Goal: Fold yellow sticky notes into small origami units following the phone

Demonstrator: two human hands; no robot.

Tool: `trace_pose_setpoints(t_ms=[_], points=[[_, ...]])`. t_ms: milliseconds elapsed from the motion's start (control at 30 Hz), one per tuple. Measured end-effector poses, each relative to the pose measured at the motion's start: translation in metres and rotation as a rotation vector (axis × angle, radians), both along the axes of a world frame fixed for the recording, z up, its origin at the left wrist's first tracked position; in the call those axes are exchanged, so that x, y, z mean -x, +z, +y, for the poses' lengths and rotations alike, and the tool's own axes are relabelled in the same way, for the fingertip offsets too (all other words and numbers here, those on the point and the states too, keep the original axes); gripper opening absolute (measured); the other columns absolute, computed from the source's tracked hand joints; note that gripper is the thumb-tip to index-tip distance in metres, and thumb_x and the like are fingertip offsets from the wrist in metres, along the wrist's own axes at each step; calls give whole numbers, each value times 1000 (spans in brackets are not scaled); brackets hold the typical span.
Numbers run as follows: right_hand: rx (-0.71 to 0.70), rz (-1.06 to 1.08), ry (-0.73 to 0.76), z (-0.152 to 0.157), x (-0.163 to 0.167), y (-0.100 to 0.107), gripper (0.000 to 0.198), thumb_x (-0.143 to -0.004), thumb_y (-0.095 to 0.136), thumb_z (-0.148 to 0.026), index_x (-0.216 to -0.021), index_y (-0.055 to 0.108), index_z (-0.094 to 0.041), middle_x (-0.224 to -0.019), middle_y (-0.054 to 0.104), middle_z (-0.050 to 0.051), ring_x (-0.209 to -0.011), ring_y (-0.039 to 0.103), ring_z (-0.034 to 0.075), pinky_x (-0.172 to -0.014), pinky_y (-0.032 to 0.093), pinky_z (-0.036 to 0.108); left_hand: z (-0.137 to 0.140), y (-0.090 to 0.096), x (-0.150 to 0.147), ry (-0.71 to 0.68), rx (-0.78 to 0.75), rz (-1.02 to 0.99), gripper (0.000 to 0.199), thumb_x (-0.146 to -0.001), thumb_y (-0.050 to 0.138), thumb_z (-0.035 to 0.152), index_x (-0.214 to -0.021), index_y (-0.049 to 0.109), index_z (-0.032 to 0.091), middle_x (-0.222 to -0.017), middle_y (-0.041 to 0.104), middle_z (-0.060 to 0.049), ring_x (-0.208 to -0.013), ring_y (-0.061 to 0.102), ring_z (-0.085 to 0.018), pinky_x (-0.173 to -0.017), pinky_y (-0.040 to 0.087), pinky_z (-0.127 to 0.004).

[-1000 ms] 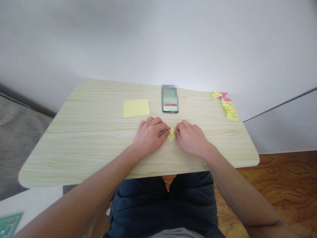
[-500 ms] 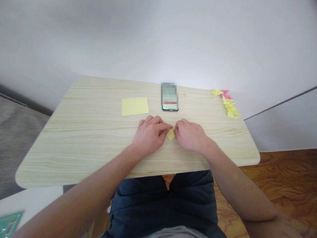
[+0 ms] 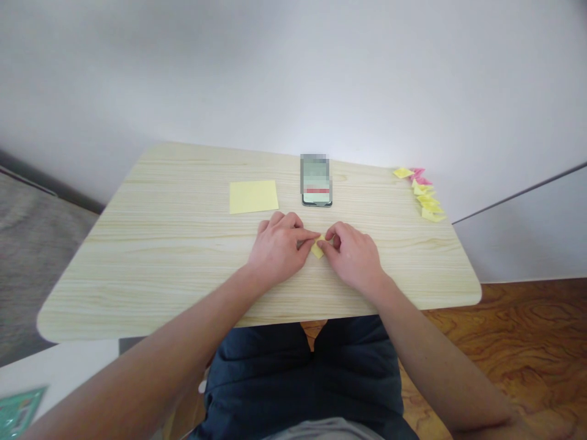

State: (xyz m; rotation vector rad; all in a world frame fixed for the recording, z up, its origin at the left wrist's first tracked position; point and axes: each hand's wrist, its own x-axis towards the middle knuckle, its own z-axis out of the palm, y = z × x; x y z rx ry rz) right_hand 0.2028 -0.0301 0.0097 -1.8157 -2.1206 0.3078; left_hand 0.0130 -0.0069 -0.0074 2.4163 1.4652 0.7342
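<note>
Folded yellow paper (image 3: 317, 251): on table (image 3: 174, 244), between hands, on near side of phone (image 3: 316, 181). Left hand (image 3: 279, 249): thumb and forefinger hold left side. Right hand (image 3: 354, 252): narrow pinch, holding right side (flat yellow sheet (image 3: 254, 197) left of phone).

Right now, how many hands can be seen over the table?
2. The left hand is at the left side of the small yellow paper, and the right hand is at its right side. I see no others.
</note>
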Motion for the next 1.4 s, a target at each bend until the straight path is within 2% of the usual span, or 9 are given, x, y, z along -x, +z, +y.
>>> trace_pose_setpoints(t_ms=[133,267,533,633,767,967,1167,1267,1400], points=[[77,92,-39,6,-6,0,18,-90,69,-41,-93,61,-25,-81,69,-1,-70,58,17,-64,34,29,0,-1,0,7,-1,14,21,-96,61,39,-107,80,39,-102,64,-5,-103,52,-27,-86,39,-46],[171,239,-11,12,-19,1,11,-88,69,-32,-95,62,-26,-76,68,-3,-67,57,15,-62,36,27,1,0,0,3,-1,23,22,-97,60,39,-107,80,40,-103,64,-5,-102,53,-27,-87,39,-47],[148,242,39,12,-23,2,10,-90,65,-27,-100,68,-28,-73,66,-4,-66,57,15,-62,37,28,0,1,3,-8,4,30,23,-96,60,37,-112,76,39,-105,65,-4,-106,55,-27,-89,40,-47],[63,200,72,6,-20,1,15,-93,60,-24,-101,71,-29,-79,66,-2,-71,58,16,-67,39,29,-1,2,4,13,7,5,27,-95,60,32,-119,72,36,-108,66,-4,-109,55,-27,-91,41,-46],[-25,177,82,-1,-18,-2,18,-94,59,-22,-105,72,-28,-85,65,0,-77,59,17,-74,43,30,-2,4,5,27,9,8,23,-94,60,30,-113,73,32,-110,67,-4,-111,56,-28,-91,41,-46],[-64,146,91,-4,-15,-2,31,-94,58,-18,-121,67,-29,-93,66,2,-86,62,19,-80,46,32,-3,6,5,18,3,7,25,-93,60,28,-114,73,33,-116,68,-5,-114,56,-29,-94,40,-48],[-122,153,174,-7,-13,-11,34,-94,51,-11,-109,77,-27,-108,66,6,-99,64,21,-88,49,35,-4,8,7,-72,-15,-35,31,-93,55,21,-111,76,35,-117,69,-3,-114,56,-28,-96,40,-48],[-128,198,205,-7,-17,-13,35,-91,54,-10,-113,76,-26,-114,68,5,-107,64,21,-96,49,37,-5,10,8,-98,-5,-41,31,-89,57,19,-107,77,33,-117,70,-3,-114,56,-28,-98,39,-48],[-103,218,253,-6,-23,-10,35,-88,61,-14,-118,74,-26,-120,68,5,-111,64,22,-101,48,39,-6,11,9,-128,9,-40,36,-82,63,20,-114,75,31,-119,70,-4,-115,56,-29,-100,40,-48]])
